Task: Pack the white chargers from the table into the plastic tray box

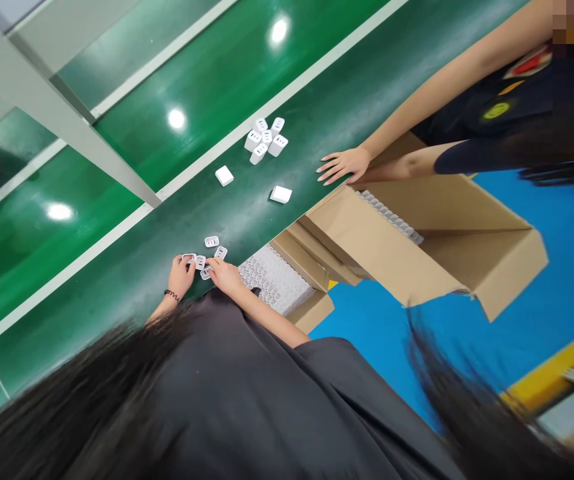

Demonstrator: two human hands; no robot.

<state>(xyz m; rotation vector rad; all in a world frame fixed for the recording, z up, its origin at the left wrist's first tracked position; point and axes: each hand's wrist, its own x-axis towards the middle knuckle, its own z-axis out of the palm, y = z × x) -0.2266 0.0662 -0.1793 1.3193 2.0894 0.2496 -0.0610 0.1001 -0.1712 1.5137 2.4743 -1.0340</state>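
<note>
Small white chargers with dark port slots lie on a green conveyor belt (131, 267) in front of me. My left hand (181, 277), a dark coiled band at its wrist, has its fingers bent around a white charger (189, 257). Beside it stands another slotted charger (200, 263), between my two hands. My right hand (225, 275) has its fingers curled at a low charger (206, 273), partly covered by them. Two more chargers, one farther off (211, 242) and one just past my right fingers (221, 253), stand untouched.
Farther along stand a cluster of chargers (266, 137) and two single ones, a near one (281, 195) and a far one (224, 176). A co-worker's hand (345, 165) rests on the belt. Open cartons, one with a gridded tray (287, 280) and a larger one (381, 247), adjoin the edge.
</note>
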